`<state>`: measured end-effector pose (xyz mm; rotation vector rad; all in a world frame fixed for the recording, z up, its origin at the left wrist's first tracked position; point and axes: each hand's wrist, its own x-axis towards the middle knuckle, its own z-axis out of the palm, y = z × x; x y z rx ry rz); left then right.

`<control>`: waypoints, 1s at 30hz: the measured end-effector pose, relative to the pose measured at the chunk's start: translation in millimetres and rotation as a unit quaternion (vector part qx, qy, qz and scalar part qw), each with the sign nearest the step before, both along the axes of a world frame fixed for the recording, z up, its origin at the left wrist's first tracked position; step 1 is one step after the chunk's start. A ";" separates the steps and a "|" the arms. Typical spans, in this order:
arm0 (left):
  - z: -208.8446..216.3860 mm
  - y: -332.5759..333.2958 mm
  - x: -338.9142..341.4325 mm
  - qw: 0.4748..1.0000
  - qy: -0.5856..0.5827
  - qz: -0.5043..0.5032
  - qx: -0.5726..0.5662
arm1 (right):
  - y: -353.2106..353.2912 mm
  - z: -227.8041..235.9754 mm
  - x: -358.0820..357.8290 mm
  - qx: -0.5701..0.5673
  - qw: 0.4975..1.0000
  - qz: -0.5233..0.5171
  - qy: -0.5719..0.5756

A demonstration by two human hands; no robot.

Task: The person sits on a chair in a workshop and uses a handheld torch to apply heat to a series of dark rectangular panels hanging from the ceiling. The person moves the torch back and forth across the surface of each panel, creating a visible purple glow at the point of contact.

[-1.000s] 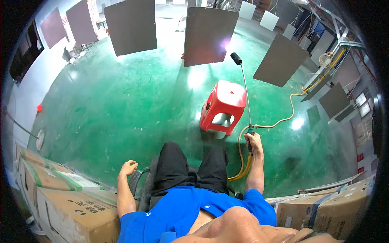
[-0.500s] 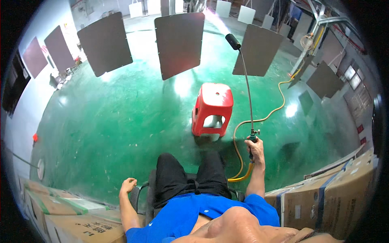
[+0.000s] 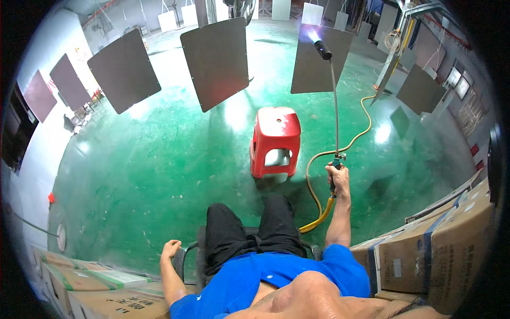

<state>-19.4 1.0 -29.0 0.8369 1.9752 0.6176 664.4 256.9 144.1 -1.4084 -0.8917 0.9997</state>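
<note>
R. grip (image 3: 340,179) is wrapping snugly round the handle of a gas torch (image 3: 336,109); the forearm (image 3: 339,223) is extending fwd. from a blue sleeve (image 3: 344,260), w/ the wrist lying approx. in line. The rod is pointing away from the body; its black burner head (image 3: 323,50) is emitting a flame (image 3: 313,35) toward a dark panel (image 3: 319,74) (contact: can't tell). A yellow hose (image 3: 319,221) is trailing from the handle. L. grip (image 3: 171,249) is loosely half-curling, w/ nothing visible inside, beside an armrest (image 3: 179,263). A red stool (image 3: 277,139) is standing L. of the rod.
</note>
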 end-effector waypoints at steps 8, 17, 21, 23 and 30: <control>8.5 -2.8 5.5 0.999 0.014 -0.010 -0.035 | -26.0 -30.4 -2.1 -0.059 0.997 0.010 -0.038; 7.2 -5.4 6.4 0.999 -0.002 0.005 -0.038 | -50.0 -55.5 -4.2 -0.117 0.992 0.047 -0.007; 3.8 -4.4 1.4 1.000 0.003 -0.001 -0.020 | -50.7 -64.3 0.2 -0.135 0.988 0.062 -0.028; 3.6 -3.5 0.1 1.000 -0.001 -0.007 -0.009 | -52.1 -67.0 0.9 -0.158 0.984 0.058 -0.059; 3.7 -6.4 0.5 1.000 -0.004 0.005 -0.019 | -47.7 -79.2 7.4 -0.176 0.982 0.059 -0.045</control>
